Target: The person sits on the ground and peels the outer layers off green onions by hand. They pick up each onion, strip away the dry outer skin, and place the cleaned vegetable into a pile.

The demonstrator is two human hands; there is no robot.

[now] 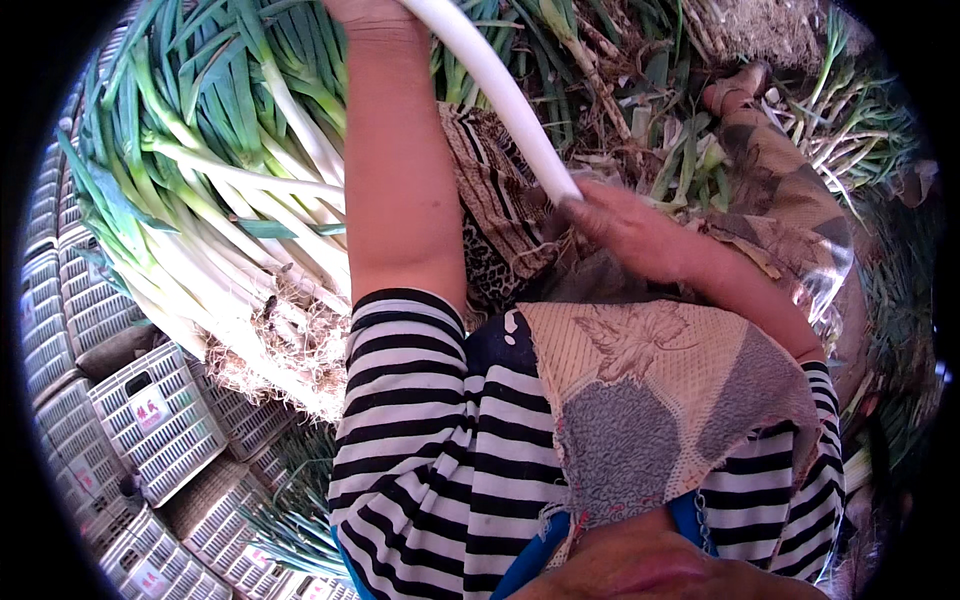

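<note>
A long green onion curves down from the top edge, its thick white stalk bare and smooth. My right hand is closed round the stalk's lower end, the thumb lying along it. At the top edge, my left hand is mostly cut off by the picture's rim. It is beside the upper part of the same stalk, but its fingers are hidden. Left of my left forearm lies a large heap of green onions, with green leaves at the top and matted roots toward me.
Plastic crates are stacked at the lower left, with more green onions beside them. Loose leaves and peelings litter the ground ahead. A patterned cloth covers my lap. Thin green stalks lie at the far right.
</note>
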